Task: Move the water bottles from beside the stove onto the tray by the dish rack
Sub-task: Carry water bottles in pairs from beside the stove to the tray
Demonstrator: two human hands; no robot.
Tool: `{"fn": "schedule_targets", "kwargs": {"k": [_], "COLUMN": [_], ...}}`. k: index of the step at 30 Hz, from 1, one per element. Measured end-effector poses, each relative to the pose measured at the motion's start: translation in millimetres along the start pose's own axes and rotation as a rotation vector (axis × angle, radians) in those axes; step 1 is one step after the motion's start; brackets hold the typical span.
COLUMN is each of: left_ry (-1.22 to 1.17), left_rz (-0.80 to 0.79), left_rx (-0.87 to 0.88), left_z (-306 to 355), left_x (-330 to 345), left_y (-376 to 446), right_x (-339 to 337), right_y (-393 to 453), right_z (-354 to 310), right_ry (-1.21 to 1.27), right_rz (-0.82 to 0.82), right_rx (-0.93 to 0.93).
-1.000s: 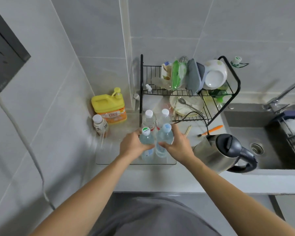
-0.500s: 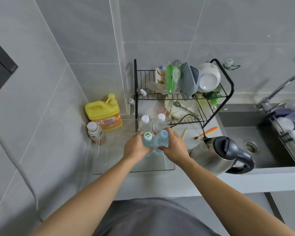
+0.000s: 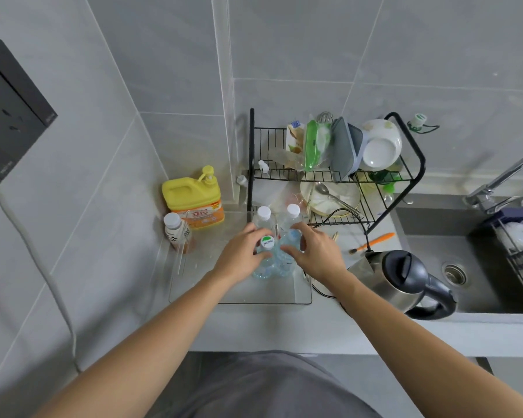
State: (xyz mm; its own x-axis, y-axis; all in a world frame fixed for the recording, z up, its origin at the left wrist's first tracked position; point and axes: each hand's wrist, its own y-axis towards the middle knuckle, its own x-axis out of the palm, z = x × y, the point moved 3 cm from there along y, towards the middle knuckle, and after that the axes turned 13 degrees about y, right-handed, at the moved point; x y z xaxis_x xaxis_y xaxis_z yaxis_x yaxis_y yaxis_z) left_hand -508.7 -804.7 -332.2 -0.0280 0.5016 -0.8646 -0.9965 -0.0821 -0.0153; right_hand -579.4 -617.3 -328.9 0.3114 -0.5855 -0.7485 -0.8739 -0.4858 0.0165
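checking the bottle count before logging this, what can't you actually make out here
Head view only:
- Cap of the bottle under the right hand: hidden by its fingers.
- Whether the left hand grips the green-capped bottle or has let go: unclear.
- Bottle bases on the clear tray: hidden by both hands.
- Stove: out of frame.

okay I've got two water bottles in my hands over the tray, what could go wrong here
1. The two white-capped bottles stand right behind your left hand and right hand; a knuckle could tip them as you let go.
2. The tray looks wet, so the green-capped bottle might slide.
3. The kettle and its cord sit close beside your right wrist; pulling back wide could snag them.
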Motion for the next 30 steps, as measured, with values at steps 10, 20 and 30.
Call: {"fn": "schedule_targets", "kwargs": {"k": [10, 20, 30], "left_ry": [0.050, 0.141, 0.167], "left_rz": [0.041, -0.052, -0.076], "left_rx": [-0.076, -0.017, 0.000], "left_z": [7, 16, 10], "left_x": [-5, -4, -2], "left_y": [5, 13, 19], "right_x": [-5, -5, -6], "right_y": [11, 13, 17], "right_z": [3, 8, 6], "right_ry": [-0.071, -0.062, -0.096], "right_rz": [-0.059, -0.094, -0.139], "right_rx": [-0.095, -0.081, -0.123]}}
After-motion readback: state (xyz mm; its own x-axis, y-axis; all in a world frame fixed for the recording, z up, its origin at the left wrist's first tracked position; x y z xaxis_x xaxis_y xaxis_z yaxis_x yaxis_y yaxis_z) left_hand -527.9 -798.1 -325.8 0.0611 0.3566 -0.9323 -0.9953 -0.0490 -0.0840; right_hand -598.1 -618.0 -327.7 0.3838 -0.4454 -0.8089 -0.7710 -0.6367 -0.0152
